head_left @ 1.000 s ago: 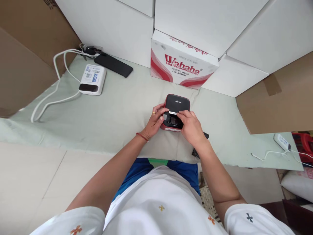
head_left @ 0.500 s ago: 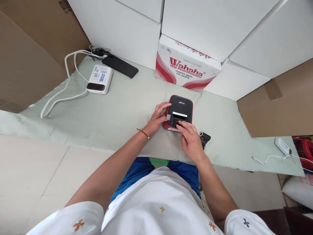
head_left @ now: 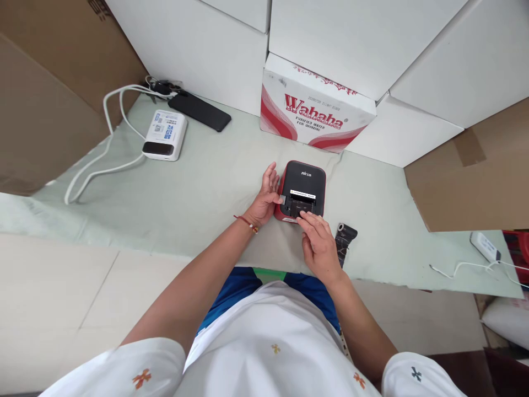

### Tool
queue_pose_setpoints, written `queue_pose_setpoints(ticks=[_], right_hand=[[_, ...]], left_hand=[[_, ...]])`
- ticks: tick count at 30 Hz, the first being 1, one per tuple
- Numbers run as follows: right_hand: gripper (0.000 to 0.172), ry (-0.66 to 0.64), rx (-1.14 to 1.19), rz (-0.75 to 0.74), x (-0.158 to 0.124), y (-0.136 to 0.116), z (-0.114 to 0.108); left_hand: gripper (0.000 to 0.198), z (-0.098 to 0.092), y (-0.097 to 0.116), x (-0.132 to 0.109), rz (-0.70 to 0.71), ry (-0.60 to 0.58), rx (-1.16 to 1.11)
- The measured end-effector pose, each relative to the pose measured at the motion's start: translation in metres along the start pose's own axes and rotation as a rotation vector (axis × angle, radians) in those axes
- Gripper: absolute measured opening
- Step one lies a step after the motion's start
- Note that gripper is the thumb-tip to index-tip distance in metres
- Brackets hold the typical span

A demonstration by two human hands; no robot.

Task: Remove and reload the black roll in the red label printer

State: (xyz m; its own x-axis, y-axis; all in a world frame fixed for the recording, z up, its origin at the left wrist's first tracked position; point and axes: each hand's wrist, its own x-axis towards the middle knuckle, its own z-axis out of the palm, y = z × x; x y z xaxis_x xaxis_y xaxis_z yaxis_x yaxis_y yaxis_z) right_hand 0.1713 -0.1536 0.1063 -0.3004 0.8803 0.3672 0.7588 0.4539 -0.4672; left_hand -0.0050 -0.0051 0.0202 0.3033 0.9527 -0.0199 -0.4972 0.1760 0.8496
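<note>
Bracing the label printer (head_left: 305,179), centre frame on the cloth (head_left: 206,187), with left hand (head_left: 264,199) spread flat against its side, seemingly tending its front slot with right hand (head_left: 317,245), pinch unclear, needing steady fingertips next.

**Two hands on a small printer**

A black-topped, red-based label printer (head_left: 303,184) sits on the pale green table cloth (head_left: 206,187). The left hand (head_left: 266,196) lies flat against its left side, fingers stretched out. The right hand (head_left: 316,242) has bent fingertips on its near edge, below a white label strip (head_left: 303,194). A dark roll (head_left: 345,237) lies just right of that hand. Far left are a white device (head_left: 165,135) and a black phone (head_left: 201,111).
</note>
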Motion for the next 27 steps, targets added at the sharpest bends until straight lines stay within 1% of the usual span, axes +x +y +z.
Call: queue_pose_setpoints(ticks=[4,9,16,19,22,24,27], right_hand=[[0.057,0.006,0.008,0.011,0.005,0.0,-0.002],[0.046,0.022,0.017,0.001,0.018,-0.001,-0.009],[0.036,-0.038,0.027,0.074,0.036,-0.002,-0.024],[0.035,-0.115,0.049,0.132,0.048,0.003,-0.034],[0.035,-0.204,0.019,0.282,0.073,0.014,-0.041],[0.036,-0.279,-0.115,0.371,0.097,0.022,-0.042],[0.038,-0.476,-0.388,0.403,0.136,0.029,-0.033]], left_hand=[[0.123,-0.001,-0.002,0.002,-0.007,-0.002,-0.008],[0.118,0.001,-0.001,0.001,0.002,0.007,-0.035],[0.111,0.003,-0.006,0.002,0.02,0.027,-0.026],[0.106,0.002,-0.009,0.001,0.026,0.0,0.003],[0.102,0.002,-0.01,-0.001,0.035,-0.02,0.019],[0.098,0.004,-0.011,-0.003,0.053,-0.001,0.003],[0.088,0.007,-0.011,-0.004,0.056,0.063,-0.054]])
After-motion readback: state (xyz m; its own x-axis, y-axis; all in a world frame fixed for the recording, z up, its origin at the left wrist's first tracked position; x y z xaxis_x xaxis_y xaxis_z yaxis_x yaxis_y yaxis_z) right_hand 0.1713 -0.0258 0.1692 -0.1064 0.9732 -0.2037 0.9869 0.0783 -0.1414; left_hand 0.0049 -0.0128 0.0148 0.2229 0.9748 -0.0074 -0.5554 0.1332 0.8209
